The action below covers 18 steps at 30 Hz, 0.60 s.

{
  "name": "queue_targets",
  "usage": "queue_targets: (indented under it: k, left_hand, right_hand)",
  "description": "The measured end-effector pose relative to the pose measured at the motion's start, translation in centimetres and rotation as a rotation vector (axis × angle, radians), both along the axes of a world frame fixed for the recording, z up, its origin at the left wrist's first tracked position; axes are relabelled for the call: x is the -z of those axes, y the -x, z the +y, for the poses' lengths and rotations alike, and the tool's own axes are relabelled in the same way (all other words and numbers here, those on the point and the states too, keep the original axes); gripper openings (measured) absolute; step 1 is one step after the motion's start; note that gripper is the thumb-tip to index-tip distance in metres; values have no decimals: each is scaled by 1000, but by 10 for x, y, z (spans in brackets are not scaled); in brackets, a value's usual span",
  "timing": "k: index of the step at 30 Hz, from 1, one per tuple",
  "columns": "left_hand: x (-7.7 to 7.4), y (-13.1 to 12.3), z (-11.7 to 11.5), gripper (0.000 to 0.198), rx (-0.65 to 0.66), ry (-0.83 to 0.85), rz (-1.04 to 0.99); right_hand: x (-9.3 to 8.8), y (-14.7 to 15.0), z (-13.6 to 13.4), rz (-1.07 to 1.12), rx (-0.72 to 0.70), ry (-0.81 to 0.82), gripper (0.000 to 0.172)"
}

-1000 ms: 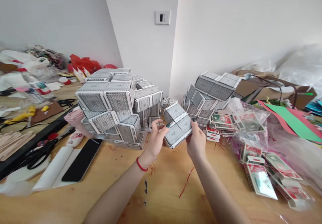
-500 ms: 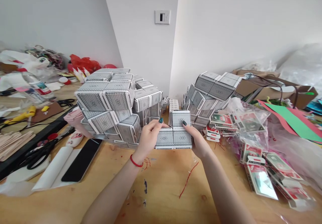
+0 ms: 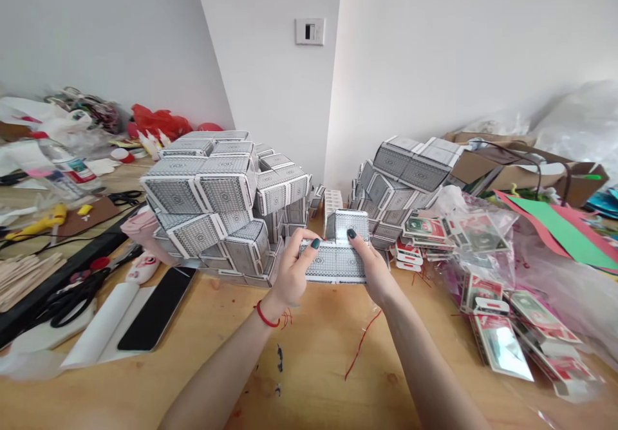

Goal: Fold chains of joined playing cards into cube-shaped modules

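Observation:
Between my hands is a block folded from grey-patterned playing cards (image 3: 337,264), with one raised section at its upper right. My left hand (image 3: 293,269) grips its left end, thumb lying over the top edge. On the right end, my right hand (image 3: 374,264) presses its thumb against the raised section; the fingers behind are hidden. Beyond my left hand stands a large stack of card blocks (image 3: 224,192). Another stack of card blocks (image 3: 410,166) rises behind my right hand.
To the left lie a black phone (image 3: 157,308), black scissors (image 3: 80,298), a yellow glue gun (image 3: 36,224) and wooden sticks (image 3: 24,272). At right are several card packs (image 3: 499,343), plastic bags (image 3: 560,288) and a cardboard box (image 3: 584,182). Red thread (image 3: 360,346) lies on the wooden table (image 3: 318,378).
My left hand has shifted slightly down and its thumb now lies over the block's upper left edge. The block has moved a little to the right; my right hand keeps its grip.

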<state>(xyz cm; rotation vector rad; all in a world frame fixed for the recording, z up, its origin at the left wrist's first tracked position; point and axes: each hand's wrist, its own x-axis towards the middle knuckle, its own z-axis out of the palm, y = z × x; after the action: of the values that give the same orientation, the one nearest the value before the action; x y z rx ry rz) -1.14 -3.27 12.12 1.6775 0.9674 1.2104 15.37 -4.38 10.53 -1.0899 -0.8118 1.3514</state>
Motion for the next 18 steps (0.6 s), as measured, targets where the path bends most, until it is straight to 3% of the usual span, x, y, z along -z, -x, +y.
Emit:
queue_targets:
  k: [9, 13, 15, 18]
  left_hand:
    - [-10, 5, 2, 19, 41, -79, 63]
    - [-21, 13, 3, 25, 225, -96, 133]
    - [-22, 16, 5, 26, 278, -60, 141]
    - [-15, 16, 11, 30, 187, 20, 29]
  right_hand:
    - [-4, -5, 0, 1, -65, 68, 41]
    - [-15, -20, -2, -63, 43, -56, 59]
    - [-20, -28, -3, -134, -14, -116, 71]
    - [-25, -35, -6, -303, -231, -138, 52]
